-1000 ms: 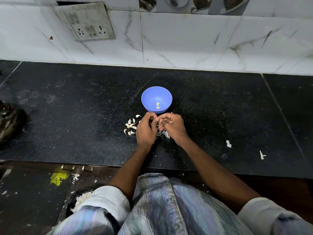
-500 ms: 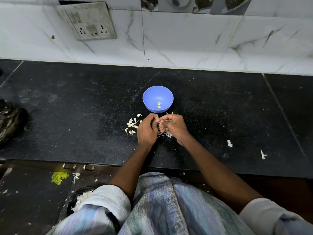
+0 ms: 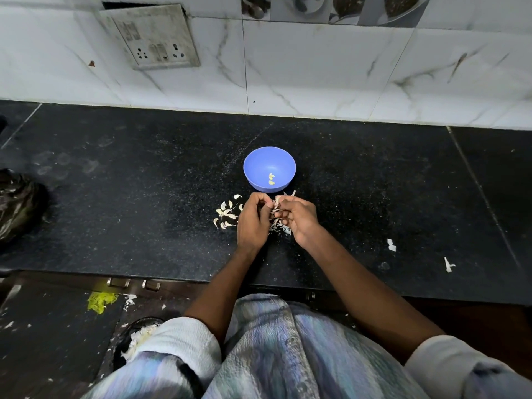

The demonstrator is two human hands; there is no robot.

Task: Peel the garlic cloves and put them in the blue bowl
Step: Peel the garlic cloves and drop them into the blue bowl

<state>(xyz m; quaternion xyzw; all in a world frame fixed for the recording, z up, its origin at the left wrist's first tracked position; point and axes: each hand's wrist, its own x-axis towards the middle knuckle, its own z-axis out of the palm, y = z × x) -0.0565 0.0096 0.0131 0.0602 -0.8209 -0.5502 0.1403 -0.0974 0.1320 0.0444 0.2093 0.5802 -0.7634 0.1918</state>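
Just before the blue bowl (image 3: 269,167), left hand (image 3: 253,218) and right hand (image 3: 298,218) each pinch one garlic clove (image 3: 277,201).

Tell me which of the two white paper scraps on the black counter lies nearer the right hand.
The squarish white scrap, nearer the right hand. The thin forked white scrap lies farther right, closer to the black counter front edge.

Blue bowl (image 3: 256,168) upright on the desk (image 3: 144,197), two peeled cloves (image 3: 271,179) inside; one clove (image 3: 277,201) pinched between both hands just before it; unpeeled cloves (image 3: 226,216) heaped to its near left.
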